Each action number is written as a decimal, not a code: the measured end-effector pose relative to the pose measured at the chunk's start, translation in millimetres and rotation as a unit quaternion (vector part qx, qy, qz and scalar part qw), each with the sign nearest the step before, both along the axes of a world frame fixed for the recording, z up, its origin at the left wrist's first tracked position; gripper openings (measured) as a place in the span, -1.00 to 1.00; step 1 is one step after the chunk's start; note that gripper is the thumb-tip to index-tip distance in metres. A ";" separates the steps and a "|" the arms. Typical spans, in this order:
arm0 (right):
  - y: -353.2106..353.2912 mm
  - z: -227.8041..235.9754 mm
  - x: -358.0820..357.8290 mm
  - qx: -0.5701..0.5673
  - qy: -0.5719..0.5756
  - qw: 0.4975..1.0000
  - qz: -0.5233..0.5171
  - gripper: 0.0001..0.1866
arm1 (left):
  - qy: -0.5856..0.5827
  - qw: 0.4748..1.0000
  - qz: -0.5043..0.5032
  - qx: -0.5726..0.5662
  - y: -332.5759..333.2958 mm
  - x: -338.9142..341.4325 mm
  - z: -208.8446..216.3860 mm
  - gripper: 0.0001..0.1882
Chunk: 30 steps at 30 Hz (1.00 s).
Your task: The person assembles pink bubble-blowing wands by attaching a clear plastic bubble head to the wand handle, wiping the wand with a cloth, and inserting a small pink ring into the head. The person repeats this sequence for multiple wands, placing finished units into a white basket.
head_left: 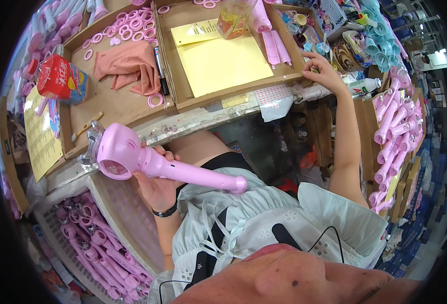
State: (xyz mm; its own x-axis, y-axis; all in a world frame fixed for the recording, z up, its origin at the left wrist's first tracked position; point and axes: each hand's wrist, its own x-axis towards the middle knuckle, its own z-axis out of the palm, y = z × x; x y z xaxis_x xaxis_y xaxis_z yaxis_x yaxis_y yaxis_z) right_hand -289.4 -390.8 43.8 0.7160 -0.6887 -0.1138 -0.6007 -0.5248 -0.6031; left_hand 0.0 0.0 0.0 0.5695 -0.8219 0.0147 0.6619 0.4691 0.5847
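My left hand (pixel 155 190) is wrapped round a pink toy light stick (pixel 183 171), just over the near edge of the worktable. The stick lies tilted, its wide round head to the left and its handle end towards my body. A silver, crown-like piece (pixel 90 144) sits at the tip of the head, and a round window shows in its side. My right hand (pixel 321 73) is at the right end of the middle cardboard tray (pixel 289 76). Its fingers are bent and apart, with nothing visible between them. Beside it lie pink half-shell parts (pixel 275 49).
Yellow paper (pixel 223 61) lies in the middle tray. The left tray holds pink rings (pixel 132 25), a salmon cloth (pixel 122 66) and a black marker (pixel 161 73). A crate of pink sticks (pixel 104 248) stands at lower left; pink handles (pixel 396 126) are stacked at right.
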 end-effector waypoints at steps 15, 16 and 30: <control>68.0 -5.4 0.6 -0.053 -0.275 0.952 -0.119 -0.92 | 0.040 0.999 0.001 -0.014 -1.9 -2.1 -3.9 -0.34; 82.3 -8.0 12.9 0.009 -0.329 0.934 -0.138 -0.94 | 0.064 0.998 -0.014 0.010 -1.0 -2.6 -4.2 -0.33; 222.6 56.7 223.8 0.222 -0.368 0.865 0.260 -0.91 | -0.016 0.999 -0.021 0.023 3.4 -13.0 15.9 -0.26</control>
